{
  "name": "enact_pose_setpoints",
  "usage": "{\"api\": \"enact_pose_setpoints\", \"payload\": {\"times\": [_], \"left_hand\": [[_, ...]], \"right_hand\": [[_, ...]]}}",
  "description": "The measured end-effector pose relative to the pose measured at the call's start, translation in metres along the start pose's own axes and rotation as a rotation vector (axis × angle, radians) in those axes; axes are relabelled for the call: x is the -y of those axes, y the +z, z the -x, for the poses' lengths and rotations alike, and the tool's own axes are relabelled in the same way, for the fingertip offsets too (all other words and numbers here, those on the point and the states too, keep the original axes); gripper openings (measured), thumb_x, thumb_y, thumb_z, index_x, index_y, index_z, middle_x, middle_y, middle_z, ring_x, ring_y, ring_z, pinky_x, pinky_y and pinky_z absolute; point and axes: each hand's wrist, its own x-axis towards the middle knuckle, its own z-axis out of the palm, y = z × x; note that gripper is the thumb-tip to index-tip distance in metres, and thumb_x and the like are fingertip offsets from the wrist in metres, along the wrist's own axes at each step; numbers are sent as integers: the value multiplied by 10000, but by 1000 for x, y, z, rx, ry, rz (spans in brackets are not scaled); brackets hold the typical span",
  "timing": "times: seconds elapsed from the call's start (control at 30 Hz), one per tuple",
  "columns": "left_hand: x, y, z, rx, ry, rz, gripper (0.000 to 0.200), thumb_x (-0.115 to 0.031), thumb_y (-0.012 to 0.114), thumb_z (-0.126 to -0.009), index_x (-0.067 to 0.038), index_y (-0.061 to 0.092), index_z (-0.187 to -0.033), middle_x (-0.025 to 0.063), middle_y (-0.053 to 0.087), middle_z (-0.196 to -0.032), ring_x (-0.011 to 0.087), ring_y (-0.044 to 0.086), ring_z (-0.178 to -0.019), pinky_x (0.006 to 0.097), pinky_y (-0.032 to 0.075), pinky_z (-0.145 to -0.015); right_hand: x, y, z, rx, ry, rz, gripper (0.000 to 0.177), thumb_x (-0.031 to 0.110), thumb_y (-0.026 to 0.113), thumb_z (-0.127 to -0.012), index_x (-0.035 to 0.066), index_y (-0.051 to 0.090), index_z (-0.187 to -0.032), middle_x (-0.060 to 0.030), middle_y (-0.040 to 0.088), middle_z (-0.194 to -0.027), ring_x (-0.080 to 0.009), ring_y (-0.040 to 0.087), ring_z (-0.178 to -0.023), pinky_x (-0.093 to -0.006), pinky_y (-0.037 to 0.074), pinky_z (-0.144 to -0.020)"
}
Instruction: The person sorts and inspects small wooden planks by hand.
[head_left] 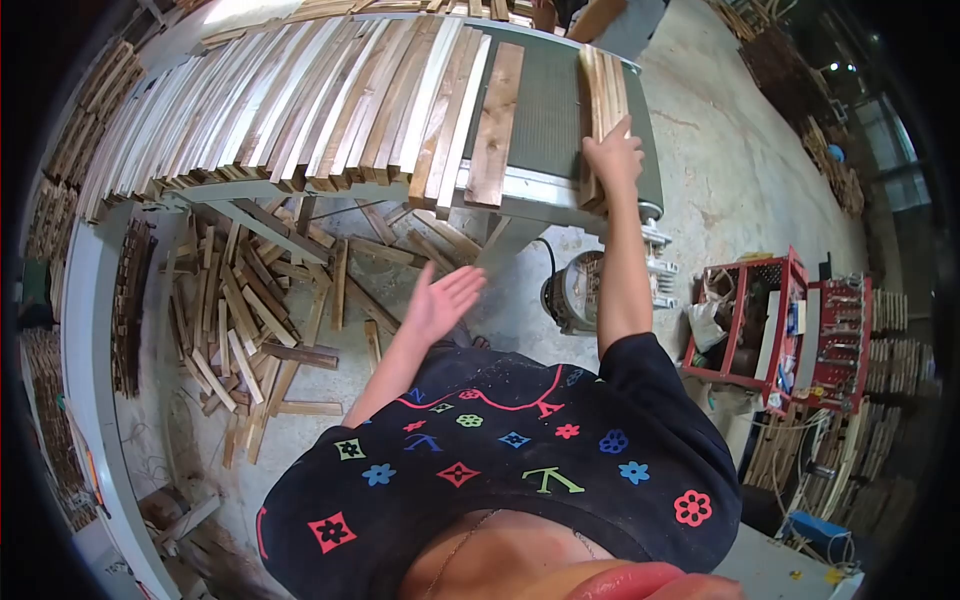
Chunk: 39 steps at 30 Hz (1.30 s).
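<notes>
At the right end of the green conveyor belt (541, 105), my right hand (612, 158) grips a few narrow wooden boards (603, 85) that stand side by side. A single flat brown board (494, 130) lies on the belt to the left of them. Further left, a long row of wooden boards (330, 95) is set closely together, with their near ends jutting past the edge. My left hand (448, 300) is held in the air in front of my body, below the belt's edge. Its fingers are stretched out and it holds nothing.
Under the conveyor, loose wood offcuts (255, 310) lie heaped on the concrete floor. A motor (578, 290) sits below the belt's right end. To the right stands a red tool rack (740, 320). A grey metal frame (95, 350) runs along the left.
</notes>
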Motion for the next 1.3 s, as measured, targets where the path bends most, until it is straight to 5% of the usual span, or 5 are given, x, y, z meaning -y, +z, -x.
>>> {"api": "enact_pose_setpoints", "payload": {"times": [0.67, 0.8, 0.9, 1.03, 1.3], "left_hand": [[118, 11, 23, 228, -322, -171, 1008, -786, 433, -872, -34, 341, -1537, 211, 498, -1454, 350, 581, -1240, 510, 513, -1037], [130, 0, 38, 298, -363, -141, 958, -792, 408, -890, -18, 427, -1454, 210, 576, -1332, 311, 646, -1114, 474, 542, -997], [141, -21, 31, 338, -315, -96, 904, -773, 385, -916, -15, 463, -1401, 200, 599, -1278, 315, 658, -1092, 459, 548, -988], [140, 10, 29, 181, -218, -297, 894, -763, 373, -921, -12, 470, -1396, 200, 612, -1250, 317, 660, -1091, 432, 567, -950], [139, 21, 33, 110, -188, -131, 842, -721, 422, -932, -106, 413, -1506, 130, 567, -1408, 258, 591, -1260, 445, 535, -1006]], "right_hand": [[-104, 19, 236, 254, -10, -1126, 377, 331, 418, -1095, 26, 595, -1230, -20, 600, -896, -112, 545, -763, -282, 487, -711], [-83, -54, 251, 21, -177, -717, 588, 367, 677, -945, -3, 505, -1369, -260, 652, -1153, -419, 641, -1058, -444, 504, -911], [-91, -124, 245, 276, -593, -396, 519, 223, 709, -870, 84, 573, -1351, -239, 629, -1239, -410, 635, -1111, -441, 507, -939], [-90, -136, 239, -442, -853, 74, 380, 101, 702, -834, 133, 653, -1209, -214, 613, -1316, -399, 626, -1142, -443, 505, -949], [-134, -9, 250, -99, -631, -496, 418, -108, 646, -801, 144, 660, -1135, -180, 459, -1524, -394, 629, -1183, -419, 581, -895]]}}
